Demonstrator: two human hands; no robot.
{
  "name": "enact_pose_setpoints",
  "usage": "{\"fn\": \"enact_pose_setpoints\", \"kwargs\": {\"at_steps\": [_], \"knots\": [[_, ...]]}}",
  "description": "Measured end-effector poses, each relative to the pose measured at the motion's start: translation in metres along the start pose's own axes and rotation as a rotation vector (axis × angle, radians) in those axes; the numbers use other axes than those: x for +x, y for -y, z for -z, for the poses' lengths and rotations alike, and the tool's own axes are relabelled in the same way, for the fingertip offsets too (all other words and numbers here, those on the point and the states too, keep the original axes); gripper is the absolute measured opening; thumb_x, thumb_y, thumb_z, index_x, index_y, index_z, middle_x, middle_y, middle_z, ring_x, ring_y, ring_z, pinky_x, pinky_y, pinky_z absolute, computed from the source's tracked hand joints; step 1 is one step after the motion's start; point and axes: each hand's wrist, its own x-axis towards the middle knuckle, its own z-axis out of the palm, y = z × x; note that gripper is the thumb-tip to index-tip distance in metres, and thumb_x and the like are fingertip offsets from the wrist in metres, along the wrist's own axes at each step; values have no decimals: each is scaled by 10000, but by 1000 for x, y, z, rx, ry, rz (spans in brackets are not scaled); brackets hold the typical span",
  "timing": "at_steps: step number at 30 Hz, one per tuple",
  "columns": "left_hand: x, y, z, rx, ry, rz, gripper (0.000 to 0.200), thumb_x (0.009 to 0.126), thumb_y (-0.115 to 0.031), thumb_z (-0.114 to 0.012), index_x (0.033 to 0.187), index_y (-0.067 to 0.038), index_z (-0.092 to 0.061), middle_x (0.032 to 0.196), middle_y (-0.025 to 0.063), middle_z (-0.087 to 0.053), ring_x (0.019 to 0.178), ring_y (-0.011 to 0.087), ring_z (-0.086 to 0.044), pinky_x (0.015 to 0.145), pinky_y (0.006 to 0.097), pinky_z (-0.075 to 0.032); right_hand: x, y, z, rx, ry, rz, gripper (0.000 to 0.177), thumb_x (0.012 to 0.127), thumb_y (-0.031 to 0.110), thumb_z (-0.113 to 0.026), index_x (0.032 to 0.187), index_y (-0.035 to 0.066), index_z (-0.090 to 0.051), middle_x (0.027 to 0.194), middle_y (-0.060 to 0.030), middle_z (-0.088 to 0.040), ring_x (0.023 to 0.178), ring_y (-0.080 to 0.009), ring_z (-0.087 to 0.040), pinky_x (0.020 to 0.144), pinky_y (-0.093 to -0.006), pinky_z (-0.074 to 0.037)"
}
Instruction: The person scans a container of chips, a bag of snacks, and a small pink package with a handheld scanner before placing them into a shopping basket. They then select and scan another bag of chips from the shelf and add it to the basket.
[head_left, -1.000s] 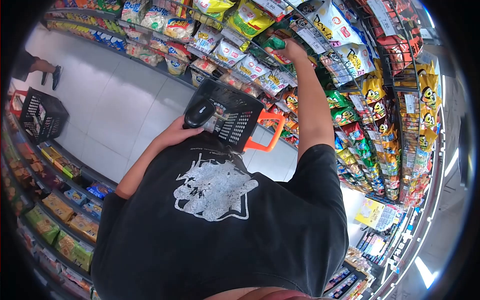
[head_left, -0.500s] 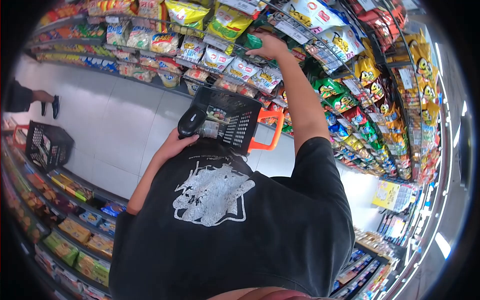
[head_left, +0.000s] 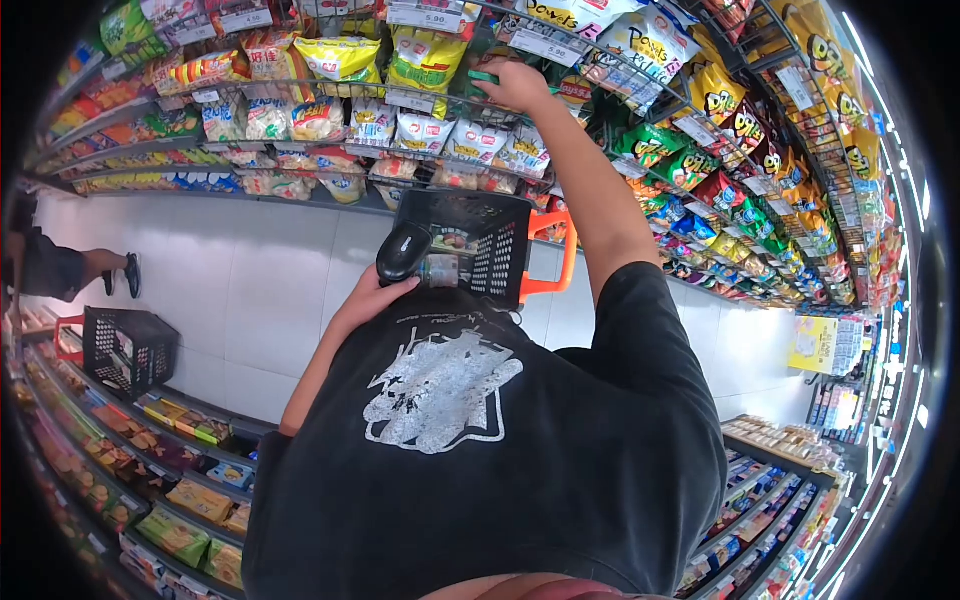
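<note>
My left hand (head_left: 372, 298) is closed around a black rounded handheld device (head_left: 404, 254), held over the near side of a black shopping basket (head_left: 497, 255). The basket has an orange handle (head_left: 551, 285) and a few packaged items (head_left: 442, 268) inside. My right hand (head_left: 521, 86) reaches to the snack shelf with its fingers pinched on a green packet (head_left: 484, 76), of which only a small part shows. Beside that hand hangs a yellow-green snack bag (head_left: 421, 62) on the left, and a shelf price tag (head_left: 544, 46) is above it.
Shelves of snack bags (head_left: 650, 145) curve along the far side and right. Lower shelves (head_left: 180, 535) with packaged goods run at the left front. A second black basket (head_left: 125, 350) stands at the left, near another person's legs (head_left: 95, 268).
The view has shifted, so shelves and baskets sit differently in the picture. My right hand is still at the shelf, with less of the green packet showing. My left hand keeps the black device.
</note>
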Motion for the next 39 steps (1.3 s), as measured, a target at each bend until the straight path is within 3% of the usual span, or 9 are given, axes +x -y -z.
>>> {"fn": "enact_pose_setpoints", "kwargs": {"at_steps": [9,15,18,19,28,30,34,36,39], "knots": [[5,-3,-1,19,12,15,335,919,-184,-753,1197,-29,-648,1102,15,-691,1020,109,-612,919,282,-475,-8,22,14,-152,-10,-40,440,906,446,-678,1291,238,-629,1179,-59,-690,1098,-287,-651,966,-491,-493],[5,6,-2,8,-7,18,279,912,-180,-757,1122,-30,-651,969,-14,-664,861,80,-592,760,268,-483,-58,40,18,-211,-435,150,595,802,313,-764,1327,121,-559,1322,-49,-576,1234,-253,-524,1084,-516,-350],[9,23,-1,-57,4,20,197,920,-164,-741,1038,-40,-645,849,-30,-625,726,62,-546,648,257,-444,-106,46,14,-133,-417,45,549,818,285,-741,1316,135,-566,1354,-84,-532,1227,-296,-507,1058,-513,-347],[10,23,-3,-88,12,14,178,923,-157,-734,1023,-42,-642,825,-31,-616,703,61,-536,633,255,-434,-126,52,13,-64,-413,-23,532,837,291,-732,1321,148,-568,1385,-119,-490,1239,-367,-463,1034,-519,-332],[26,32,-24,-187,69,103,129,960,-95,-659,1063,-31,-616,767,-20,-569,652,66,-514,599,259,-414,-355,14,-79,-60,-202,-879,591,810,298,-762,1327,103,-549,1404,-188,-469,1290,-420,-438,1059,-545,-355],[36,38,-27,-195,106,139,164,987,-55,-590,1144,-14,-563,771,8,-542,655,97,-521,617,286,-451,-429,6,-109,-74,-232,-995,568,852,292,-745,1323,48,-543,1302,-196,-566,1189,-421,-542,1025,-496,-430],[44,40,-33,-272,116,153,140,970,-85,-648,1096,-35,-614,763,-26,-573,650,59,-513,602,247,-401,-552,38,-150,513,-233,-1241,402,1005,357,-611,1154,-14,-646,1088,-165,-696,977,-228,-665,824,-357,-541],[48,38,-37,-269,120,126,147,972,-73,-639,1109,-31,-606,756,-21,-565,648,60,-512,604,250,-403,-597,66,-164,938,-204,-1561,383,1019,380,-584,1102,20,-681,1056,-105,-719,931,-172,-674,723,-313,-530],[51,35,-43,-300,98,125,164,972,-56,-619,1128,-20,-586,756,-9,-546,654,78,-514,618,267,-414,-641,118,-177,989,-57,-1717,333,1014,336,-569,1105,37,-684,967,-73,-729,770,-147,-677,593,-271,-479]]}}
